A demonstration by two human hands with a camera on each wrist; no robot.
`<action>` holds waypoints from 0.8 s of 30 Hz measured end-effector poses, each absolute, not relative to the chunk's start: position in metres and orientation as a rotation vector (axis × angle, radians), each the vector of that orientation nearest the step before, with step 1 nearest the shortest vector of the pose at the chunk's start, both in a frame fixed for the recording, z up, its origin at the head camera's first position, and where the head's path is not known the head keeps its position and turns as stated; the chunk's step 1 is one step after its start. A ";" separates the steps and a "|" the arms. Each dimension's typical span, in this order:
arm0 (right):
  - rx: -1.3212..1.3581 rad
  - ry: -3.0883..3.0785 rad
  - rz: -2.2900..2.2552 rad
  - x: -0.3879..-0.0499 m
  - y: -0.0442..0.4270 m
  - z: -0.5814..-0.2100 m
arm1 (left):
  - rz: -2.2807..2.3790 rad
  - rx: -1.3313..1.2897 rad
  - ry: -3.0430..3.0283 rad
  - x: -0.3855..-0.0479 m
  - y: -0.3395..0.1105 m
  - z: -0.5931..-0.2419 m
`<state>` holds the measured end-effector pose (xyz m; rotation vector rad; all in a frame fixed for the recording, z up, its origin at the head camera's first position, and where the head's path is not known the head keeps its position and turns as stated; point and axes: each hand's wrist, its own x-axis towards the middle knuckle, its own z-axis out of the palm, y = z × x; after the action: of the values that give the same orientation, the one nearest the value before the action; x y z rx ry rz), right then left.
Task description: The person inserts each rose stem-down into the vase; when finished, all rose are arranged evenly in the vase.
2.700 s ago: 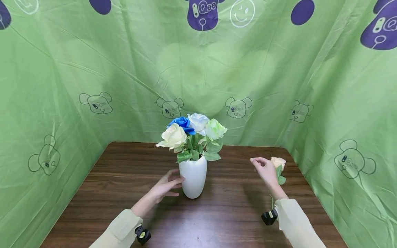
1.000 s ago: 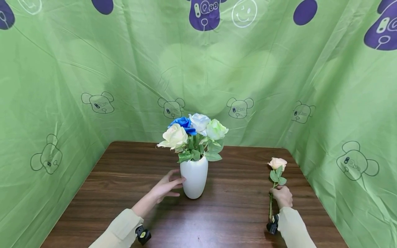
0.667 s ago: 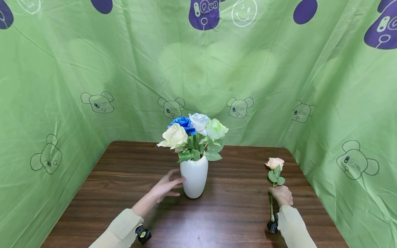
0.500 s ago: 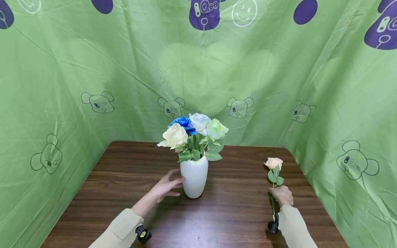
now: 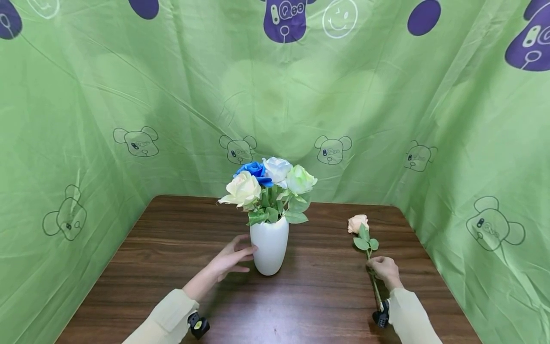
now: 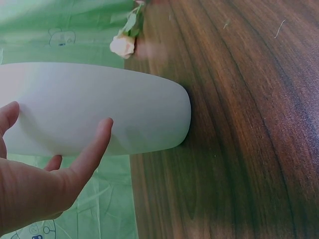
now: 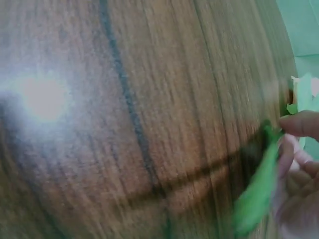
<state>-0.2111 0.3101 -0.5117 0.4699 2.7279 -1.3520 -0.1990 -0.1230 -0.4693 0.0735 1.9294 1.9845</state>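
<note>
A white vase stands upright mid-table, holding cream, blue, pale blue-white and green-white roses. My left hand touches the vase's left side, its fingers spread; the left wrist view shows fingertips against the vase wall. On the right, my right hand pinches the green stem of a peach rose between thumb and fingers. That stem slants across the table. In the right wrist view the blurred green stem passes beneath the pinching fingers.
The dark wooden table carries all of this. A green printed cloth hangs behind it and on both sides. Black wrist cameras sit on both cuffs.
My right hand came down to the peach rose and took its stem. The bloom has since swung left, the hand shifting slightly left too. My left hand stays on the vase.
</note>
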 end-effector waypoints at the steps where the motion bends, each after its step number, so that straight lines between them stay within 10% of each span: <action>1: 0.469 2.699 -1.409 -0.230 0.331 -0.551 | 1.985 0.074 1.928 -0.199 -0.123 -0.469; 24: 0.045 2.695 -2.153 -0.279 0.327 -0.601 | 1.993 0.059 1.919 -0.201 -0.122 -0.469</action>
<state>-0.2793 0.3268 -0.6011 0.0453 2.6954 -2.1528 -0.2009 -0.1221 -0.4687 0.0588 1.9189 1.9928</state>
